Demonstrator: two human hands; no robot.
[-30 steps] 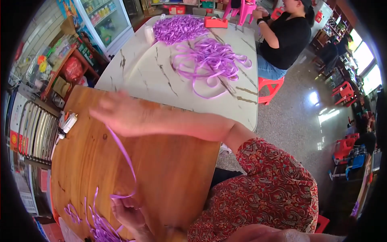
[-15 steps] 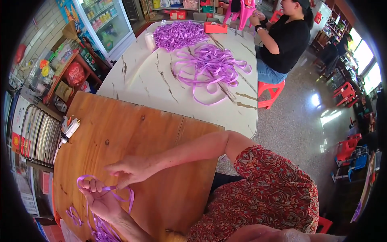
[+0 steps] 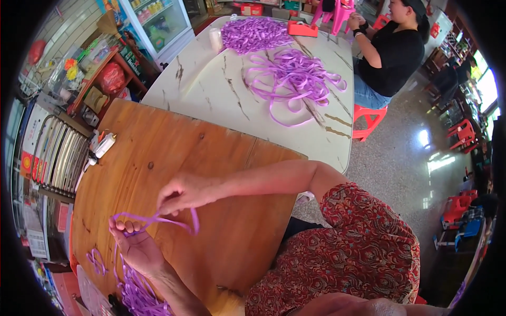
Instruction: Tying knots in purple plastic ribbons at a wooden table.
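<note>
A purple ribbon [image 3: 196, 221] runs between my two hands above the wooden table [image 3: 232, 152]. My left hand [image 3: 138, 250], palm up, has its fingers curled over the ribbon near the table's left side. Above and to the right, my right hand [image 3: 190, 192] pinches the strand, and a loop hangs below its fingers. Beside my left forearm lies a heap of purple ribbon [image 3: 138, 289], partly cut off by the lower edge. A small separate ribbon loop [image 3: 96, 262] rests left of the heap.
A marble-patterned white table [image 3: 195, 110] adjoins the wooden one and bears a loose ribbon pile [image 3: 298, 79], a denser purple pile [image 3: 253, 36] and a red tape dispenser [image 3: 302, 29]. A glue gun [image 3: 104, 145] lies at the left edge. Another person [image 3: 392, 55] sits at the far right.
My right hand has moved away from my left hand, up in the picture, drawing the ribbon out between them. The left hand keeps its hold. The whole view has shifted slightly.
</note>
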